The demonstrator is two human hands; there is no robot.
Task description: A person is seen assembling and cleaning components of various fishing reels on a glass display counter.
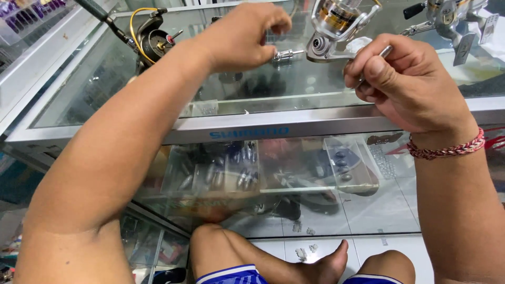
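We see a shiny silver spinning reel (336, 26) with a gold-trimmed spool, held up over the glass worktop (263, 84) between our hands. Our left hand (244, 37) pinches the small metal knob (284, 54) jutting from the reel's side, fingers closed on it. Our right hand (407, 79) is clamped around the reel's slim metal stem (376, 58), just beside the rounded body. A braided red bracelet (447, 150) circles the right wrist. A black reel (155, 42) with yellow line sits farther left.
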